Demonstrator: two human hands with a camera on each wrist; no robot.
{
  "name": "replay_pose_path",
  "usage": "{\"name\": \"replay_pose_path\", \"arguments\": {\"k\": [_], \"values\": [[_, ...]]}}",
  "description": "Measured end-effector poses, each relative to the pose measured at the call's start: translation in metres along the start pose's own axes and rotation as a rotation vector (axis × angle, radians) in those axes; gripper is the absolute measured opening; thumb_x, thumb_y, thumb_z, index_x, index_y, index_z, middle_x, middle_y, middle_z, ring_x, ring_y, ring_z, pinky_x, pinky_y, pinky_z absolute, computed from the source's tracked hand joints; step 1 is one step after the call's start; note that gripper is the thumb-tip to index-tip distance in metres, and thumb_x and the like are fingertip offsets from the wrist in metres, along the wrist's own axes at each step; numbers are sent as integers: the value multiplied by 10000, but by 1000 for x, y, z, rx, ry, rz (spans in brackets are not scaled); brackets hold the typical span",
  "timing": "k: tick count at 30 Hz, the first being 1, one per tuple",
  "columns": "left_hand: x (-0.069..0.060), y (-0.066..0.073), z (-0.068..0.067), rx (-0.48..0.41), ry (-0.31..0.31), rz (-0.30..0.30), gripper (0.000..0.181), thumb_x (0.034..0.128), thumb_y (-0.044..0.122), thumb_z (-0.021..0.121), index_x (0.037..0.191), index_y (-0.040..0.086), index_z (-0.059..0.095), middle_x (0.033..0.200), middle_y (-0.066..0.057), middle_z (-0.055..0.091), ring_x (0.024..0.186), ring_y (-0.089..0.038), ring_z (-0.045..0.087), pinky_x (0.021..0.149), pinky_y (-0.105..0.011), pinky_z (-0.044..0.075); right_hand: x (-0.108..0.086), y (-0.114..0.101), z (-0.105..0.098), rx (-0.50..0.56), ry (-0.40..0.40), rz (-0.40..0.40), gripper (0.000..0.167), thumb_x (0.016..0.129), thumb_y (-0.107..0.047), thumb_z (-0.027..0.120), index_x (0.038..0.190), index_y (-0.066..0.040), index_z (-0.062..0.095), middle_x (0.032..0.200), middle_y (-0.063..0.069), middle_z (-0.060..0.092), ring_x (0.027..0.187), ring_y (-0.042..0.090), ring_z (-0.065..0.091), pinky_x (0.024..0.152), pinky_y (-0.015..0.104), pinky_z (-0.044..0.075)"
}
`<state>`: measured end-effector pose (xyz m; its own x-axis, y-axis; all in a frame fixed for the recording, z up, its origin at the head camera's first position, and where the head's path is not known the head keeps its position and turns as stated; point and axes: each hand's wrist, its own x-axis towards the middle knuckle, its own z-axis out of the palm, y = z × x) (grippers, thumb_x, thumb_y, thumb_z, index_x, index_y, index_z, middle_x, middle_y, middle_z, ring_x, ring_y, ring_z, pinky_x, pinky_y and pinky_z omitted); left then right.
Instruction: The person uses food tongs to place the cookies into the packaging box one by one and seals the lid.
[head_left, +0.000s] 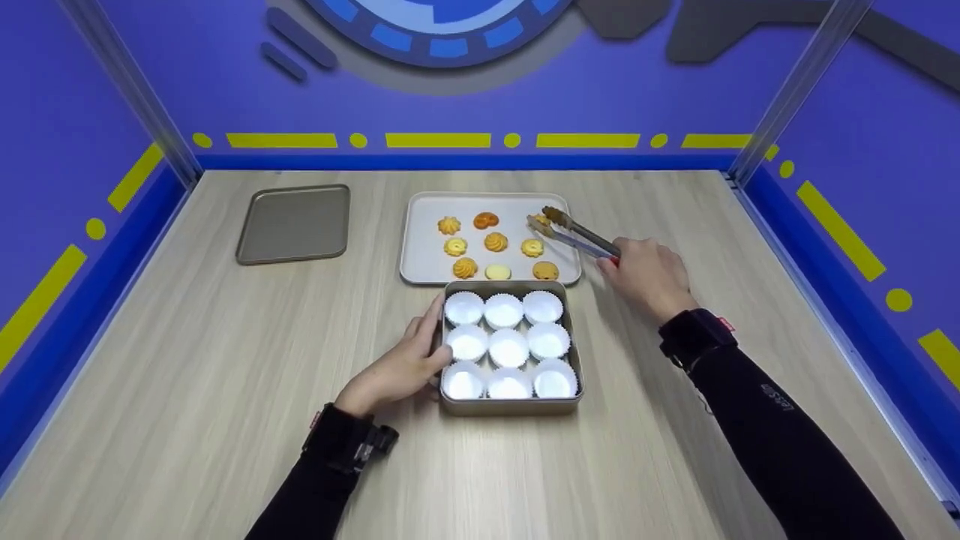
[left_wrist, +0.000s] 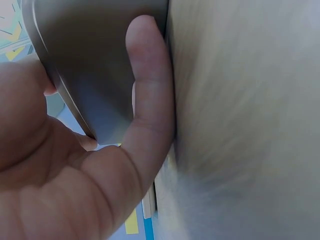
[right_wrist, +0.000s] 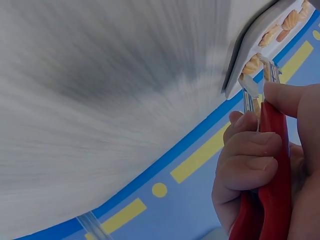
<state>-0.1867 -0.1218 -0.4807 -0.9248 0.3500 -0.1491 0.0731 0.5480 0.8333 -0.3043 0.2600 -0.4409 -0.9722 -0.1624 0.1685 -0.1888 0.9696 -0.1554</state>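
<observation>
My left hand (head_left: 409,364) holds the left side of a metal tin (head_left: 510,407), its thumb at the rim and other fingers along the outer wall. In the left wrist view one finger (left_wrist: 152,90) lies against the tin's side, close to the tabletop. White paper cups (head_left: 508,349) fill the tin in rows, with nothing visible inside them. My right hand (head_left: 649,274) grips tongs (head_left: 581,236) by their red handles (right_wrist: 274,175). The tong tips are on either side of a cookie (right_wrist: 252,65) at the back right of a white tray (head_left: 420,259).
Several other cookies of mixed shapes, among them a swirled cookie (head_left: 496,241) and a pretzel (head_left: 486,220), lie on the white tray, directly behind the tin. A flat metal lid (head_left: 296,221) lies at the back left. Blue walls (head_left: 480,120) enclose the wooden table (head_left: 225,360).
</observation>
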Motion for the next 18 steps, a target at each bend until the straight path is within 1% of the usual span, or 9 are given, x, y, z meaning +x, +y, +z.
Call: {"name": "replay_pose_path", "arguments": {"k": [1, 3, 6, 8, 13, 18], "values": [[0, 0, 0, 0, -2, -1, 911, 1005, 195, 528, 1728, 237, -26, 1559, -260, 362, 1194, -408, 572, 887, -429, 590, 0, 0, 0, -3, -5, 3, 340, 1018, -384, 648, 910, -62, 659, 753, 108, 566, 675, 317, 536, 547, 450, 402], [0, 1, 0, 7, -3, 3, 911, 1008, 197, 530, 1727, 235, -29, 1544, -259, 371, 1190, -403, 571, 915, -434, 582, -1, -2, -2, -9, -17, 9, 349, 1017, -392, 640, 919, -57, 659, 760, 110, 566, 680, 316, 534, 548, 445, 402], [0, 1, -1, 20, -3, 15, 909, 1012, 199, 530, 1726, 223, -32, 1524, -264, 382, 1205, -395, 559, 1028, -488, 531, -2, -4, -3, -14, -26, 16, 355, 1019, -393, 628, 921, -54, 655, 766, 119, 574, 685, 322, 536, 552, 448, 404], [1, 0, -1, 22, -1, 21, 908, 1012, 198, 530, 1726, 215, -30, 1521, -270, 385, 1208, -395, 559, 1064, -510, 505, -3, -5, -3, -13, -11, 17, 345, 1015, -383, 635, 901, -58, 648, 762, 129, 585, 681, 335, 548, 551, 468, 415], [0, 0, -1, 18, -4, 15, 906, 1009, 208, 521, 1727, 226, -32, 1553, -258, 372, 1199, -390, 564, 1029, -497, 522, -5, -5, 2, -18, 52, -2, 303, 1006, -338, 671, 871, -69, 644, 755, 162, 623, 689, 395, 617, 560, 556, 466], [0, 0, -1, 17, 0, 12, 904, 1009, 214, 521, 1727, 224, -28, 1543, -244, 382, 1171, -381, 576, 970, -462, 550, -6, -4, 5, -13, 76, -21, 258, 1011, -309, 679, 887, -84, 665, 762, 146, 629, 692, 385, 616, 573, 557, 473]]}}
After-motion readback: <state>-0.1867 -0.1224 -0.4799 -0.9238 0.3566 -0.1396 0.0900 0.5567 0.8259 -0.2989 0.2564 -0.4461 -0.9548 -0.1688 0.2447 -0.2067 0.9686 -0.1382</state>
